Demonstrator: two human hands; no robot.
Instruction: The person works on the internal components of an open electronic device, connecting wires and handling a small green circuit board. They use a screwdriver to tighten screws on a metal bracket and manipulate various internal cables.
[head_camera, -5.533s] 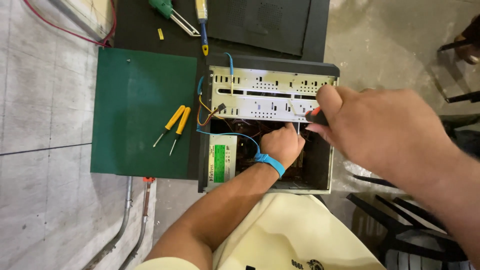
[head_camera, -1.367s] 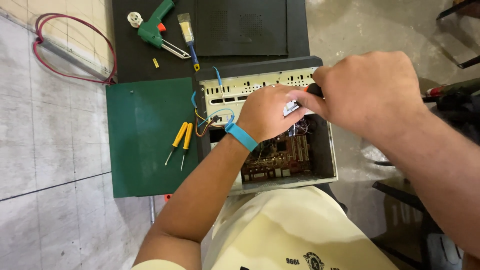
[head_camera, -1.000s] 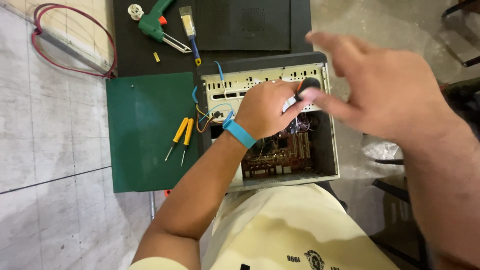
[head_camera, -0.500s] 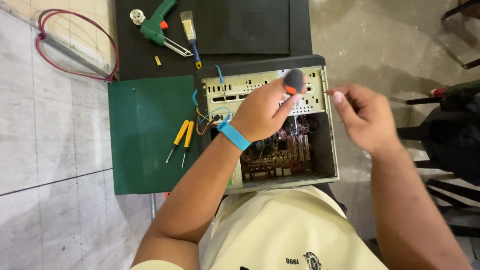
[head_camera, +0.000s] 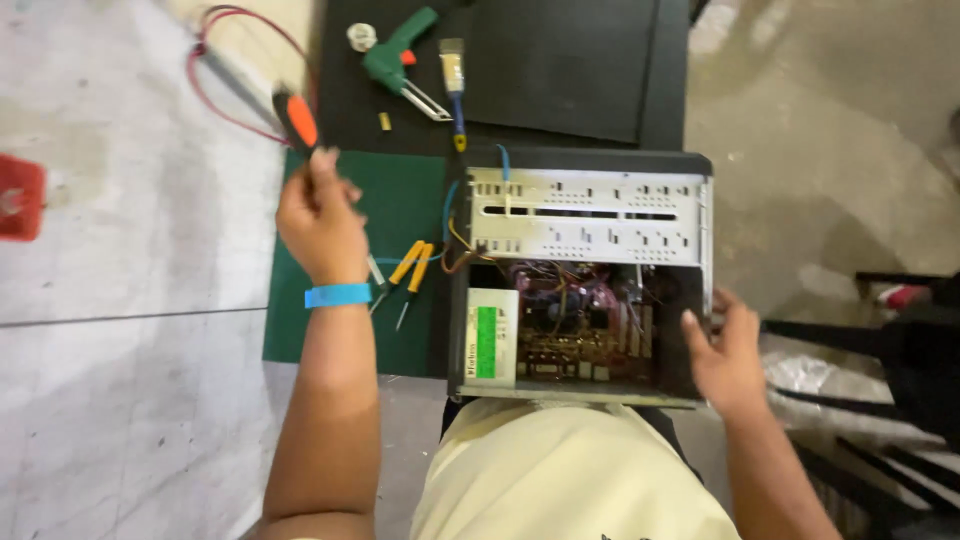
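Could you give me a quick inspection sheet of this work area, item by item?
Surface: green mat on grey tiled floor.
Job's things: open metal computer case, circuit board inside; orange-and-black screwdriver.
Clutter: two yellow-handled tools, green glue gun, small brush.
Hands: left hand holds the screwdriver over the mat; right hand on the case's side.
Cables: red loop; blue and orange wires.
Surroundings: black panel, concrete floor.

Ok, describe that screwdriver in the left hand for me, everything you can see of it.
The screwdriver has a chunky black handle with an orange grip panel, plastic or rubber by the look. The left hand grips its lower part, so the handle points up and slightly left, above the green mat's far left corner. Its shaft and tip are hidden by the fingers. Nothing but the hand touches it. It looks slightly blurred.
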